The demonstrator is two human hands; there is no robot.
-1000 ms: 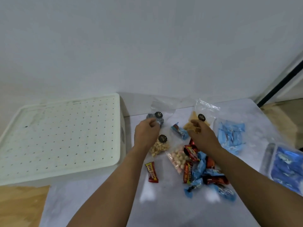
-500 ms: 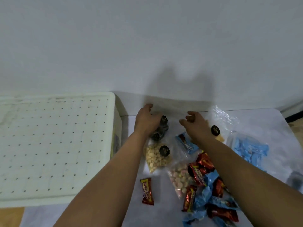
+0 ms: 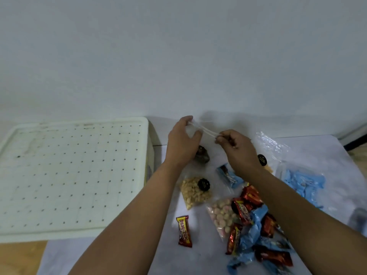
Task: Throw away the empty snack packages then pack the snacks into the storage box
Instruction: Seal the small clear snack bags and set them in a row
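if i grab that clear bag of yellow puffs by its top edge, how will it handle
The bag of yellow puffs is probably floppy: thin clear film, creased. Likely light, since the puffs fill only the lower part. They would probably shift and sag downward, and may crush if squeezed.

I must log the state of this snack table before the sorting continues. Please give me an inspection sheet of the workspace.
Surface: white table, wooden floor showing at its edges.
Job's things: both hands hold the zip top of a clear bag of dark snacks; the storage box has its lid on; peanut bag, pink-ball bag, lone red bar, pile of red and blue wrappers.
Clutter: crumpled clear bag; bag of blue packets.
Grips: left hand and right hand each pinch the bag top.
Cables: nothing seen.
Surroundings: plain white wall.
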